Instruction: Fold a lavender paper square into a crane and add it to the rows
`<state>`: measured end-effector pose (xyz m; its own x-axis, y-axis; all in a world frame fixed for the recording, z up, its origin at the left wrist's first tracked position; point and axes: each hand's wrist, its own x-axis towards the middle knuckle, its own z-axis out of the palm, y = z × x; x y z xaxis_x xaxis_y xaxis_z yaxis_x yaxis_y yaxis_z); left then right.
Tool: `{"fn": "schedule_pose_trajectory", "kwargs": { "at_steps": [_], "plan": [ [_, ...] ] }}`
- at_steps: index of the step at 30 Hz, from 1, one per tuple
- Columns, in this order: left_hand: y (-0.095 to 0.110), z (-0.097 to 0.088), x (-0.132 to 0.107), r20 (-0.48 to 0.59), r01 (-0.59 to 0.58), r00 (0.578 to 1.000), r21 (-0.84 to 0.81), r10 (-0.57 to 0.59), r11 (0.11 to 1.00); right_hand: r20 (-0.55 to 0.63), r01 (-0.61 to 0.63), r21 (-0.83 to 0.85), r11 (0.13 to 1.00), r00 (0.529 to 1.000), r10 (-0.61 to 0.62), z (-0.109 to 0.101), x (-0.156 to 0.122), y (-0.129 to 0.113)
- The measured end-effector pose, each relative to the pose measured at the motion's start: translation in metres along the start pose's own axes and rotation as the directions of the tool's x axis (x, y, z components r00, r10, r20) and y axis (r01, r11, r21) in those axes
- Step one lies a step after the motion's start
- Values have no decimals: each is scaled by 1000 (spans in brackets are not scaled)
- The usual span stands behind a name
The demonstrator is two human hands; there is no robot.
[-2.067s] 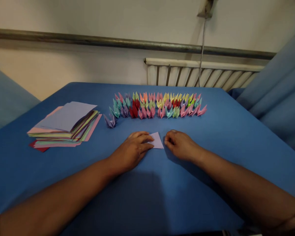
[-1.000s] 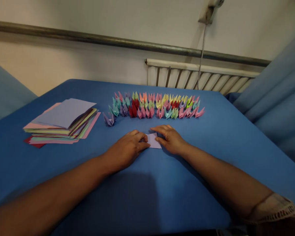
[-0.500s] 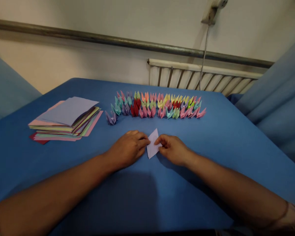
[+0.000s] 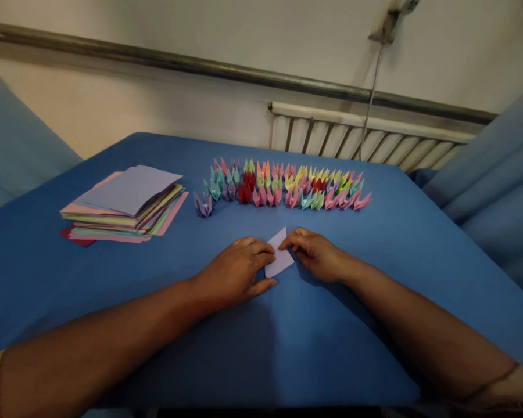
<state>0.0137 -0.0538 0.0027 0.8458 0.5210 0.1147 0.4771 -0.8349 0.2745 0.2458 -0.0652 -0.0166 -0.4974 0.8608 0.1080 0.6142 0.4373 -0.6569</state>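
Note:
A small piece of lilac origami paper (image 4: 279,265), folded into a kite-like shape, lies on the blue-covered table in front of me. My left hand (image 4: 239,268) rests palm down at its left side, fingertips on the paper's edge and thumb spread away below. From the right, my right hand (image 4: 316,253) has its index finger pressed on the upper part of the paper, the other fingers curled in a pinch at the right edge. The fingers partly cover the folds.
Several rows of colourful folded paper cranes (image 4: 292,197) stand beyond my hands. A stack of coloured paper sheets (image 4: 131,194) lies at the left. The blue table (image 4: 357,348) reaches towards a wall with a metal rail (image 4: 226,71) and a radiator (image 4: 375,119); blue curtains (image 4: 497,180) hang at the sides.
The left thumb has spread away from the paper, and the left fingers reach further over it. My right index finger has shifted on the paper, which has turned slightly. The camera view has shifted a little.

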Motion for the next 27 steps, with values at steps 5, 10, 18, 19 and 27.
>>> {"fn": "schedule_pose_trajectory", "kwargs": {
  "at_steps": [5, 10, 18, 19, 27],
  "plan": [
    [0, -2, 1, 10, -11, 1000, 60, 11, 998, -42, 95, -32, 995, 994, -96, 5, 1, -2],
    [-6, -7, -1, 6, -23, 1000, 79, 22, 997, -42, 84, -120, 989, 995, -90, 9, -4, -15],
    [-9, -5, 0, -6, 47, 999, -71, -47, 996, -202, 40, -115, 993, 977, -63, 13, 0, -2],
    [-10, -4, 1, -11, 54, 998, -82, -55, 995, -217, 36, -105, 994, 974, -58, 14, 1, 2],
    [-12, -2, 3, -19, 154, 988, -96, -156, 983, -226, -39, -75, 996, 974, 21, 22, 7, 7]
  ]
}}
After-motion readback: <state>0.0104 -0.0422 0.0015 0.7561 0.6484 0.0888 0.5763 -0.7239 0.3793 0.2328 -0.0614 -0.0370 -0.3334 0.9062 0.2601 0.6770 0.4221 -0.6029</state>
